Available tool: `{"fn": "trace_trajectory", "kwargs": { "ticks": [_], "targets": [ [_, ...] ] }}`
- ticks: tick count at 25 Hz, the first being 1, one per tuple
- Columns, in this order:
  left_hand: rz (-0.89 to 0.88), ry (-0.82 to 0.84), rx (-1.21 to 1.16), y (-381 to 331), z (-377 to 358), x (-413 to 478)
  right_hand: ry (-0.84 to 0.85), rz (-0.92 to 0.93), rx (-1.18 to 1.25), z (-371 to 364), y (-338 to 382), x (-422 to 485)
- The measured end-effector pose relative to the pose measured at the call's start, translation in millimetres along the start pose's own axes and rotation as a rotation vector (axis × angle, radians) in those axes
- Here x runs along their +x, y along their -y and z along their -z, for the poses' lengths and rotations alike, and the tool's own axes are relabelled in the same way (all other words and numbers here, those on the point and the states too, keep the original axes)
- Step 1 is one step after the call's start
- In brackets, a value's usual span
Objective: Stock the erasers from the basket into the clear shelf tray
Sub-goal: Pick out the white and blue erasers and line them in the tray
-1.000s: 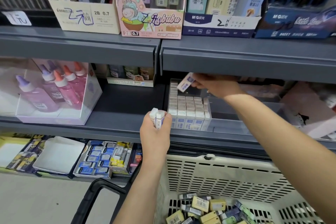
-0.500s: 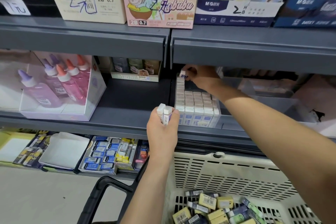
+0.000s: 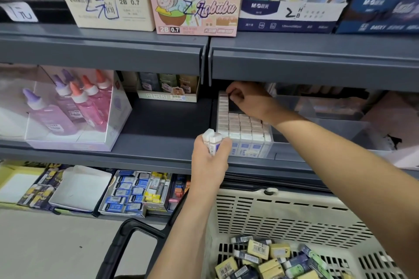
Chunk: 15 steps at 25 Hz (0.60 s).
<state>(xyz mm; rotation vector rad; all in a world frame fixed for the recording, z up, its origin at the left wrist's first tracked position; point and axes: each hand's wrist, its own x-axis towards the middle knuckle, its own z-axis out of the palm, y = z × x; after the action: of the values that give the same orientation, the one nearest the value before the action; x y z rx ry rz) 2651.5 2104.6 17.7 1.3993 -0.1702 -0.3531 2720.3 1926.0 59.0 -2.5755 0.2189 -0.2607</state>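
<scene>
The long grey shelf boards (image 3: 102, 50) look like painted metal, smooth and matt. The clear rectangular shelf tray (image 3: 269, 149) is glossy transparent plastic; the small white block erasers (image 3: 240, 124) in it show matt rubbery tops above smooth printed paper sleeves. The beige slotted basket (image 3: 283, 215) is moulded plastic with a dull sheen, its black loop handle (image 3: 142, 231) smoother plastic. The cream open-topped display box (image 3: 106, 9) above is matt cardboard. The pink and purple glue bottles (image 3: 74, 106) are translucent glossy plastic inside a clear, shiny plastic case (image 3: 56, 135).
</scene>
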Motion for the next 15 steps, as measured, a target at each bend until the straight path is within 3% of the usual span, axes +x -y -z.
{"fn": "trace_trajectory", "kwargs": {
  "ticks": [3,6,9,15],
  "targets": [
    [0.093,0.077,-0.166,-3,-3,0,-0.042,0.020,0.165,9,18,-38],
    [0.133,0.120,-0.251,-6,-4,-2,0.073,-0.031,0.429,14,37,-79],
    [0.127,0.188,-0.205,-6,-8,-6,0.174,-0.016,0.440,15,45,-103],
    [0.155,0.129,-0.330,-8,-5,-6,0.146,-0.150,0.413,20,38,-105]
  ]
}}
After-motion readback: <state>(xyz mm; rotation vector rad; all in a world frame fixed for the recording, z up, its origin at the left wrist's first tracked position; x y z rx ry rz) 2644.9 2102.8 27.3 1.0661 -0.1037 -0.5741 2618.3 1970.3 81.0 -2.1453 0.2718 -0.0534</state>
